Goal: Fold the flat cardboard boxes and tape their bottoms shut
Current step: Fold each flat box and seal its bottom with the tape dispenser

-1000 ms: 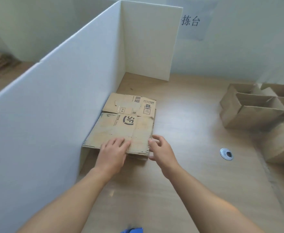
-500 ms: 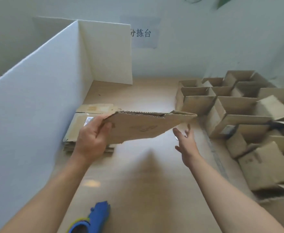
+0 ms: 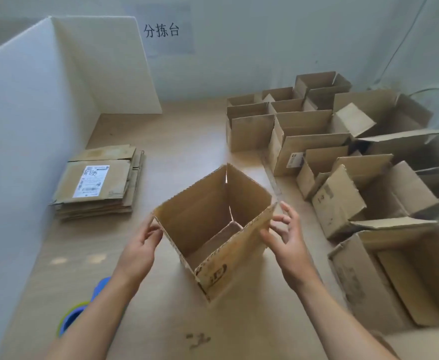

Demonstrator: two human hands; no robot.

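Note:
A brown cardboard box stands opened into a square tube in the middle of the wooden table, its inner flaps visible. My left hand pinches its left corner edge. My right hand holds the right corner with curled fingers, some fingertips lifted off. A stack of flat cardboard boxes lies at the left against the white partition. A blue tape dispenser lies near my left forearm, partly hidden by it.
Several folded open boxes crowd the right side of the table, reaching close to my right hand. A paper sign with characters hangs on the back wall. A white partition panel stands at the back left.
I lifted one flat box off the stack with my left hand, brought it to the table's middle and opened it into a tube between both hands. My view swung right.

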